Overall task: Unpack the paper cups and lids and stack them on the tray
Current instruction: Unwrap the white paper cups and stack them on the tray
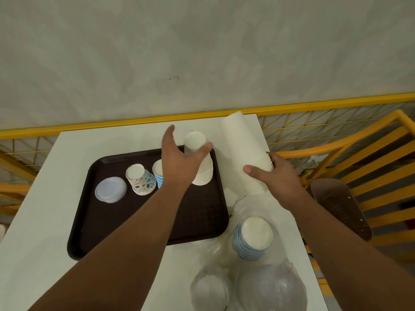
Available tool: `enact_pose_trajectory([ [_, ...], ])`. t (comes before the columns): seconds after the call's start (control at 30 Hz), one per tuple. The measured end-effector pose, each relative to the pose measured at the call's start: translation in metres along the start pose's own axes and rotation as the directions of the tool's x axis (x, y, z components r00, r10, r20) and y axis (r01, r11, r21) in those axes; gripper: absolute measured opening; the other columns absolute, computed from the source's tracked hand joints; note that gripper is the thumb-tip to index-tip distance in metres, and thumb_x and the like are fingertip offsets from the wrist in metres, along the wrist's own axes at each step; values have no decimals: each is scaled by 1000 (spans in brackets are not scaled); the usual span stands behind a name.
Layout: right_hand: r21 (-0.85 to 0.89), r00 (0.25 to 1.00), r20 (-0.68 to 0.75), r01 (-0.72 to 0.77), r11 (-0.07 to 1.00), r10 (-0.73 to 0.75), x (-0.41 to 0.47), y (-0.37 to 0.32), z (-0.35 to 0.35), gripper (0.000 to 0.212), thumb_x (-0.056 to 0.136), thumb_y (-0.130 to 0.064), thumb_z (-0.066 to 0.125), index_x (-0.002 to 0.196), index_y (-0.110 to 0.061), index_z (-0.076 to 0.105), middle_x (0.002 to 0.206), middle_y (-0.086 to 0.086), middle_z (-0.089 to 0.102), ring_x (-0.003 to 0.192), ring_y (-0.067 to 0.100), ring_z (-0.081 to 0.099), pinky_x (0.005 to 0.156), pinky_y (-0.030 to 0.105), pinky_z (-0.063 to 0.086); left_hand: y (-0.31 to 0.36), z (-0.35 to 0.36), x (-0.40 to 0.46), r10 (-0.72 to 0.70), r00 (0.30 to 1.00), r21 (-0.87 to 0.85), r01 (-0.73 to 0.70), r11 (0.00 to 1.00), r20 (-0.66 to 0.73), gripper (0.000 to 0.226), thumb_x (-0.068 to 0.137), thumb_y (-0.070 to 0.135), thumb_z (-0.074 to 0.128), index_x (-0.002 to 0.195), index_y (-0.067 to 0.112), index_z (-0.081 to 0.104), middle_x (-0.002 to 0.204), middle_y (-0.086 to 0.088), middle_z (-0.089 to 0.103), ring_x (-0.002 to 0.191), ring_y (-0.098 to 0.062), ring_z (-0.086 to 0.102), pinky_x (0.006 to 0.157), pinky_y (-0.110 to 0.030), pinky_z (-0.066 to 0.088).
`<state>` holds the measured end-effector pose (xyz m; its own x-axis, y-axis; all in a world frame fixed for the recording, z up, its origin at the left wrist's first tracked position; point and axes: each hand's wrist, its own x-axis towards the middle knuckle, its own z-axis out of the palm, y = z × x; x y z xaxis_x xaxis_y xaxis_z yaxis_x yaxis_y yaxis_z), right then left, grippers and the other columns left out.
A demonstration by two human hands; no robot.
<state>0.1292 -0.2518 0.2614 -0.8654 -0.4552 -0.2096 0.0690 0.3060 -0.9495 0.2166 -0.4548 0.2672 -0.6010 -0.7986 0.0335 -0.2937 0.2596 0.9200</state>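
left hand (179, 162) spread near white stack (201, 162) on tray (197, 216), probably steadying | right hand (275, 178) gripping tall stack (243, 151), probably joining next

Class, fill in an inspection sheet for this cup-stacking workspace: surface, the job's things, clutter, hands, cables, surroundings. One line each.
Surface: white table carrying a dark brown tray.
Job's things: on the tray, a clear lid stack, a patterned cup stack, a blue striped cup stack and a plain white cup stack, all upside down; a blue cup stack beside the tray.
Clutter: clear plastic bags at the near right.
Hands: left hand open, over the tray in front of the white stack; right hand holds a tall white cup stack.
Cables: nothing seen.
Surroundings: yellow railing, wooden chair.
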Motion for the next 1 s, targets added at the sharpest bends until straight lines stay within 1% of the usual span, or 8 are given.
enact_pose_trajectory([
  [0.1,8,996,82,23,1000,-24,0,-13,3,87,39,-68,84,112,-25,63,108,0,70,99,21,68,88,49,56,39,3,-13,70,993,-258,-92,962,-93,69,81,42,76,138,18,45,133,7,54,119,-5,54,95,-13,44],
  [0.27,-142,985,141,123,982,-103,-3,-32,10,78,53,-57,86,119,-22,62,107,-5,70,97,16,68,85,46,58,72,16,-20,-138,949,-498,268,825,283,63,74,39,81,124,13,54,110,-5,67,97,-20,68,78,-37,60],
  [0.43,-335,976,68,216,917,-205,-3,-39,11,72,58,-50,87,120,-25,58,104,-10,64,92,9,61,75,26,51,74,12,-10,-212,962,-553,271,788,170,57,76,38,81,120,12,58,106,-7,70,91,-19,70,76,-39,61],
  [0.5,-367,976,72,219,904,-208,-2,-36,11,74,58,-50,87,120,-24,58,104,-10,62,93,10,60,71,22,47,79,2,2,-180,978,-563,210,799,109,69,66,47,84,120,11,58,108,-8,70,93,-21,71,79,-41,60],
  [0.63,-382,985,35,170,908,-170,-2,-24,6,74,61,-47,88,123,-19,57,105,-6,60,96,14,58,74,24,43,89,-21,29,-65,997,-485,35,874,-45,72,67,46,82,121,13,48,109,-3,65,96,-18,67,80,-39,59],
  [0.77,-375,992,8,117,920,-122,1,-16,-2,74,64,-47,86,125,-18,56,109,-3,60,97,16,57,77,29,44,84,-33,35,131,989,-120,-139,983,-71,71,75,41,79,131,18,41,115,6,57,104,-13,59,89,-32,52],
  [0.9,-371,994,-8,97,923,-108,4,-12,-6,75,64,-48,85,126,-18,56,111,-1,61,99,18,58,76,31,46,61,-28,30,152,988,-14,-152,988,-9,70,73,35,83,129,23,43,114,11,56,102,-10,58,86,-25,49],
  [1.0,-351,995,-19,86,933,-99,4,-10,-8,74,64,-46,86,126,-19,56,110,-2,61,99,18,58,76,31,45,42,-19,27,98,994,47,-100,994,38,73,69,35,86,128,23,44,111,11,55,103,-13,57,90,-33,51],
])
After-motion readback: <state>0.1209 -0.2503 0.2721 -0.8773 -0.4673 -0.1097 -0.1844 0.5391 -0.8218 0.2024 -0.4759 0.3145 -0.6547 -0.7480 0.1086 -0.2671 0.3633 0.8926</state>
